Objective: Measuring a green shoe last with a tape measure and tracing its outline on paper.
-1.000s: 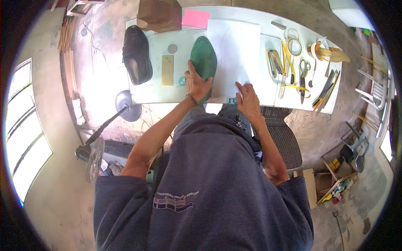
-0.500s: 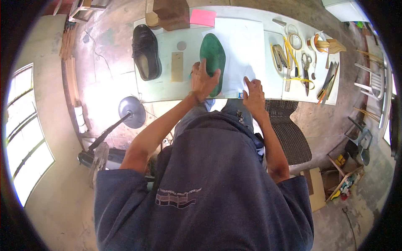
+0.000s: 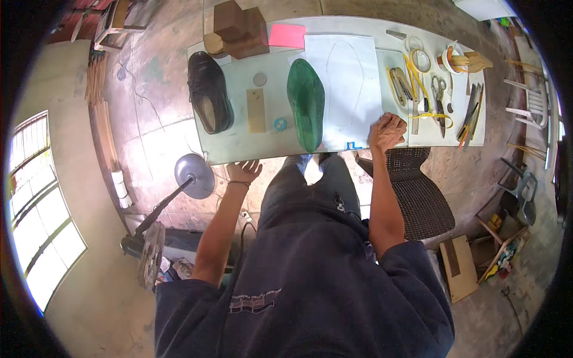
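Observation:
A green shoe last (image 3: 305,104) lies lengthwise on the glass-topped table, with a white sheet of paper (image 3: 345,89) to its right. A faint drawn sole-shaped outline shows on the sheet. My left hand (image 3: 243,172) is off the table's front edge, its fingers spread and nothing in them. My right hand (image 3: 388,131) rests at the front edge by the sheet's lower right corner, fingers curled in; whatever they may hold is hidden. A black lace-up shoe (image 3: 210,89) stands at the table's left, beside a tan rectangular piece (image 3: 256,111).
Scissors (image 3: 439,89), a yellow tape measure (image 3: 412,65), a tape roll (image 3: 420,59) and several pens (image 3: 468,119) lie at the right. Brown blocks (image 3: 242,30) and a pink pad (image 3: 287,36) are at the back. A dark woven chair (image 3: 421,197) and a round lamp (image 3: 195,176) flank me.
My left hand has left the green last and drawn back past the table edge. My right hand has moved right and curled. The drawn outline and a small blue disc now show.

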Demonstrator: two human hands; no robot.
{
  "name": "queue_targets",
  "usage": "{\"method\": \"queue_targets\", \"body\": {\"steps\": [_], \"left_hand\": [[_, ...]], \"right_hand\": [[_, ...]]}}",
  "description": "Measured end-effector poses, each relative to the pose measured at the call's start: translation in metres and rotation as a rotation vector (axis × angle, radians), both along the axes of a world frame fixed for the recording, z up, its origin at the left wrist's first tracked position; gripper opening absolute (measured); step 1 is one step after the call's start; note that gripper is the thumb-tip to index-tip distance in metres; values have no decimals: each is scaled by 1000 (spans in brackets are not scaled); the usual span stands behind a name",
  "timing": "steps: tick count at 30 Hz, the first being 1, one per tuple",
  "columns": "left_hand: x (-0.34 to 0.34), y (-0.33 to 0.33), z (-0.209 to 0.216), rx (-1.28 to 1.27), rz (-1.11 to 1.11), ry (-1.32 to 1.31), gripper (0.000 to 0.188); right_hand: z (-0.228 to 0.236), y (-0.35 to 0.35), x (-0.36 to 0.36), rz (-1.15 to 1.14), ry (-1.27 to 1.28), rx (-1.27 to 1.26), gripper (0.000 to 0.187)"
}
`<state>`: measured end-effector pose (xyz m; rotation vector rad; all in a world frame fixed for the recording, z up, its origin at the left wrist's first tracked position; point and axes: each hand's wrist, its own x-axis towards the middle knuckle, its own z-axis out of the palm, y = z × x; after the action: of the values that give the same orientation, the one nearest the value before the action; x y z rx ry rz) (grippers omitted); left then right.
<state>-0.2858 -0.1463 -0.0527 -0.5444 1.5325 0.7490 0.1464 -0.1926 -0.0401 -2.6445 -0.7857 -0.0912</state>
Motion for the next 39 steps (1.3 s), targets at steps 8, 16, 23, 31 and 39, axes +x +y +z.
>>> {"method": "queue_targets", "body": {"steps": [8, 16, 23, 31, 39], "left_hand": [[-125, -18, -195, 833, -515, 734, 42], [61, 54, -8, -316, -444, 655, 28], [44, 51, 3, -228, -104, 631, 26], [70, 53, 34, -182, 181, 658, 21], [74, 55, 36, -242, 191, 703, 22]], "right_hand": [[-6, 29, -38, 84, 84, -11, 22], [-10, -19, 11, 84, -106, 14, 21], [-6, -7, -1, 140, -98, 40, 22], [-11, -11, 3, 123, -112, 47, 20], [-11, -11, 3, 124, -135, 51, 18]]}}
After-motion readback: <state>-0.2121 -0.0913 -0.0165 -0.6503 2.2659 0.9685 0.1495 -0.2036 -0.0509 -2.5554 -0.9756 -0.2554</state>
